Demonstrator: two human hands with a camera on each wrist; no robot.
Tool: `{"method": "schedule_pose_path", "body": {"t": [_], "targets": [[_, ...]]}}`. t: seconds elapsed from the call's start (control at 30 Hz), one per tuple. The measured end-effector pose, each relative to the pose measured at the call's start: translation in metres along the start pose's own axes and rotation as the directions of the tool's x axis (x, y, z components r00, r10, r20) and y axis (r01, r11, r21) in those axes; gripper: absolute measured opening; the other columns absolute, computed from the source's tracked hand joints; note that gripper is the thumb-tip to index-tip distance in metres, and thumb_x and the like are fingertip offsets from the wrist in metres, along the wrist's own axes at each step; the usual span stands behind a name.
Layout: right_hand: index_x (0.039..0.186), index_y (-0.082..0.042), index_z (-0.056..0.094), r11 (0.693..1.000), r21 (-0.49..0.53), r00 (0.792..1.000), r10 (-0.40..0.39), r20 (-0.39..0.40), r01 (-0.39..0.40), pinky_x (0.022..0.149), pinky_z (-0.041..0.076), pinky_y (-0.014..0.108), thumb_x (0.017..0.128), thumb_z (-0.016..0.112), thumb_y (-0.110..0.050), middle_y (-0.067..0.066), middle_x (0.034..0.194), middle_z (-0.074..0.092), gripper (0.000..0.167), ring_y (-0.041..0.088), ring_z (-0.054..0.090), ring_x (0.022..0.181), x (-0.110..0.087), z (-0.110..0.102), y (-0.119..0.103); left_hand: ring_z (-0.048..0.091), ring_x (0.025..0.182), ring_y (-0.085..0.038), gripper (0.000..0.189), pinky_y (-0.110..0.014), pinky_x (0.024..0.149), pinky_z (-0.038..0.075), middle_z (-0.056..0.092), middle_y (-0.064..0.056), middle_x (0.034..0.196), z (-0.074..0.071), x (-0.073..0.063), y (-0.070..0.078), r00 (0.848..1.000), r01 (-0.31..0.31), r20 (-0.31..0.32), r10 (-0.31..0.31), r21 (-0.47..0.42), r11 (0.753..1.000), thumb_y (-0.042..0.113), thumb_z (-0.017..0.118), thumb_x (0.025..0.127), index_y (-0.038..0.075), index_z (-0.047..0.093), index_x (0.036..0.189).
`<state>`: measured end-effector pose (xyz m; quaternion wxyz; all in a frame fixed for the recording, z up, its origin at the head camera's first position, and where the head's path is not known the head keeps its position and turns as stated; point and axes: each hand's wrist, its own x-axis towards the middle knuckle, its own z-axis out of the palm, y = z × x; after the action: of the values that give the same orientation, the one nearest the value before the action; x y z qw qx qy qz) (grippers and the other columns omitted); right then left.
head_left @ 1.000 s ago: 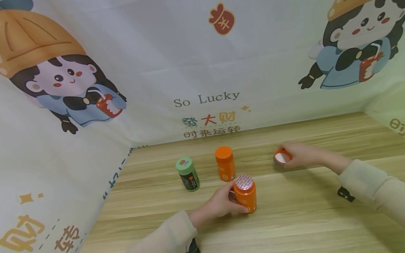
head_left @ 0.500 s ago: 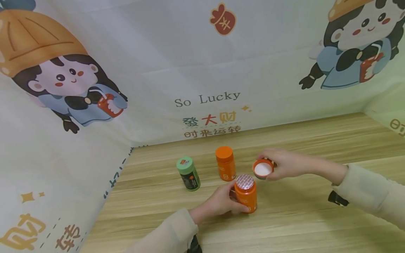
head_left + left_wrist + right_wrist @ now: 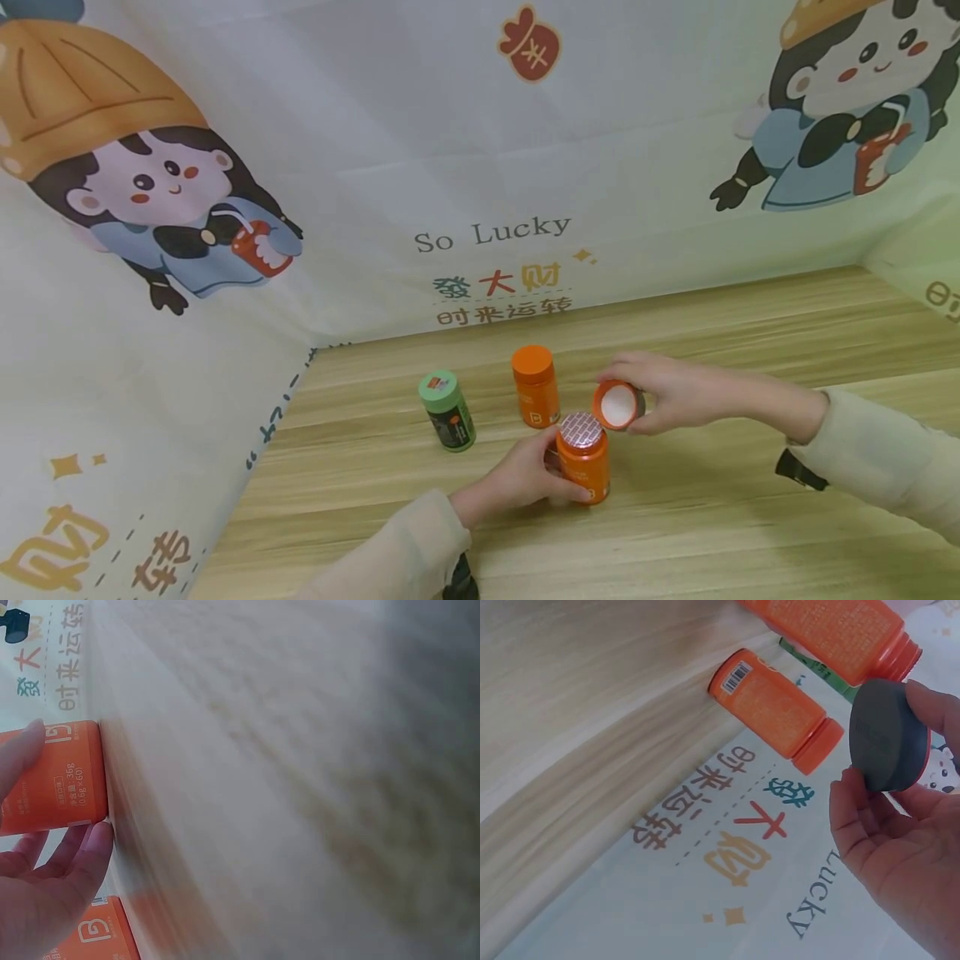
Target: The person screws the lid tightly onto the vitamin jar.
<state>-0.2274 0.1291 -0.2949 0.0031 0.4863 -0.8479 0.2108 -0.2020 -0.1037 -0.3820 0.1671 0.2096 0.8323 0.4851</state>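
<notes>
In the head view my left hand (image 3: 521,475) grips an orange supplement bottle (image 3: 588,471) standing on the table, its mouth covered by a patterned silver foil seal (image 3: 581,430). Thumb and fingers sit on opposite sides of it in the left wrist view. My right hand (image 3: 671,396) pinches a round cap (image 3: 619,405) just beyond and right of that bottle's top. The cap's white inside, ringed in orange, is turned toward the head camera. From the right wrist view its dark grey outer face (image 3: 885,739) shows, close to the bottle's threaded neck.
A second orange bottle (image 3: 536,392) with its cap on stands behind the gripped one. Left of it is a green-lidded bottle (image 3: 448,417) with a dark label. Behind the wood-grain table (image 3: 712,517) hangs a white printed cloth (image 3: 360,183).
My right hand has carried the cap leftward to the bottle's mouth and tilted it so the inside faces the head camera more. My left hand and the bottle have stayed in place.
</notes>
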Motion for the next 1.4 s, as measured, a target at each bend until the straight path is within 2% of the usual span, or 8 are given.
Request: {"method": "schedule_pose_path", "body": {"t": [0.2, 0.33, 0.43, 0.5, 0.63, 0.77, 1.1, 1.4], "targets": [[0.123, -0.002, 0.050, 0.999, -0.004, 0.999, -0.053, -0.013, 0.053, 0.082, 0.047, 0.034, 0.076, 0.070, -0.010, 0.007, 0.114, 0.053, 0.052, 0.017, 0.052, 0.098, 0.003, 0.000, -0.002, 0.057, 0.085, -0.008, 0.057, -0.022, 0.077, 0.047, 0.062, -0.004, 0.109, -0.001, -0.001, 0.002, 1.000, 0.002, 0.005, -0.001, -0.009, 1.000, 0.005, 0.077, 0.071, 0.009, 0.051, 0.122], [0.124, -0.001, 0.047, 0.994, 0.102, 0.999, -0.048, -0.012, 0.049, 0.082, 0.050, 0.030, 0.077, 0.070, -0.009, 0.008, 0.115, 0.052, 0.053, 0.015, 0.053, 0.097, 0.006, 0.002, -0.004, 0.057, 0.086, -0.008, 0.057, -0.022, 0.077, 0.047, 0.062, -0.004, 0.109, -0.001, 0.000, 0.001, 1.000, 0.007, 0.002, -0.007, -0.002, 1.000, 0.006, 0.077, 0.071, 0.009, 0.051, 0.122], [0.122, 0.001, 0.046, 0.977, 0.213, 1.000, -0.026, -0.007, 0.027, 0.081, 0.051, 0.031, 0.079, 0.071, -0.011, 0.011, 0.114, 0.052, 0.051, 0.021, 0.055, 0.100, 0.009, 0.004, -0.006, 0.057, 0.086, -0.008, 0.058, -0.022, 0.077, 0.047, 0.062, -0.005, 0.110, -0.001, 0.000, 0.000, 1.000, 0.005, 0.003, -0.005, -0.002, 1.000, 0.006, 0.077, 0.071, 0.009, 0.051, 0.123], [0.118, 0.000, 0.047, 0.969, 0.248, 1.000, -0.025, -0.010, 0.027, 0.080, 0.051, 0.031, 0.079, 0.071, -0.012, 0.010, 0.111, 0.054, 0.047, 0.024, 0.056, 0.101, 0.011, 0.005, -0.007, 0.057, 0.086, -0.008, 0.058, -0.022, 0.077, 0.047, 0.062, -0.004, 0.110, -0.001, 0.000, 0.000, 1.000, 0.004, 0.006, -0.004, -0.013, 1.000, 0.005, 0.077, 0.072, 0.009, 0.050, 0.123], [0.113, -0.004, 0.053, 0.979, 0.184, 0.996, -0.085, -0.017, 0.087, 0.079, 0.051, 0.032, 0.079, 0.071, -0.012, 0.007, 0.110, 0.056, 0.039, 0.020, 0.055, 0.099, 0.016, 0.008, -0.007, 0.057, 0.087, -0.007, 0.057, -0.022, 0.078, 0.047, 0.061, -0.004, 0.111, -0.002, 0.000, 0.001, 1.000, -0.007, 0.012, 0.007, -0.028, 1.000, 0.005, 0.076, 0.072, 0.009, 0.050, 0.123], [0.115, -0.006, 0.058, 0.988, 0.085, 0.990, -0.135, 0.028, 0.132, 0.084, 0.048, 0.034, 0.079, 0.069, -0.010, 0.008, 0.119, 0.054, 0.038, 0.022, 0.051, 0.105, 0.021, 0.009, -0.011, 0.057, 0.088, -0.007, 0.057, -0.022, 0.079, 0.047, 0.061, -0.004, 0.112, -0.002, -0.001, 0.002, 1.000, -0.021, 0.018, 0.022, -0.033, 0.999, 0.004, 0.076, 0.073, 0.010, 0.050, 0.124], [0.119, -0.005, 0.059, 0.986, 0.037, 0.975, -0.164, 0.147, 0.161, 0.090, 0.045, 0.038, 0.082, 0.067, -0.011, 0.009, 0.122, 0.054, 0.039, 0.026, 0.050, 0.111, 0.029, 0.009, -0.017, 0.057, 0.086, -0.006, 0.059, -0.021, 0.078, 0.047, 0.061, -0.004, 0.112, -0.002, -0.002, 0.000, 1.000, -0.019, 0.015, 0.020, -0.026, 0.999, 0.005, 0.076, 0.073, 0.011, 0.049, 0.125], [0.116, -0.004, 0.061, 0.985, -0.021, 0.970, -0.163, 0.179, 0.169, 0.088, 0.045, 0.037, 0.081, 0.069, -0.016, 0.008, 0.118, 0.056, 0.038, 0.024, 0.051, 0.107, 0.033, 0.011, -0.018, 0.057, 0.086, -0.007, 0.057, -0.020, 0.077, 0.047, 0.062, -0.003, 0.110, -0.002, 0.000, -0.002, 1.000, -0.020, 0.010, 0.020, -0.009, 1.000, 0.006, 0.077, 0.072, 0.009, 0.051, 0.122]]}}
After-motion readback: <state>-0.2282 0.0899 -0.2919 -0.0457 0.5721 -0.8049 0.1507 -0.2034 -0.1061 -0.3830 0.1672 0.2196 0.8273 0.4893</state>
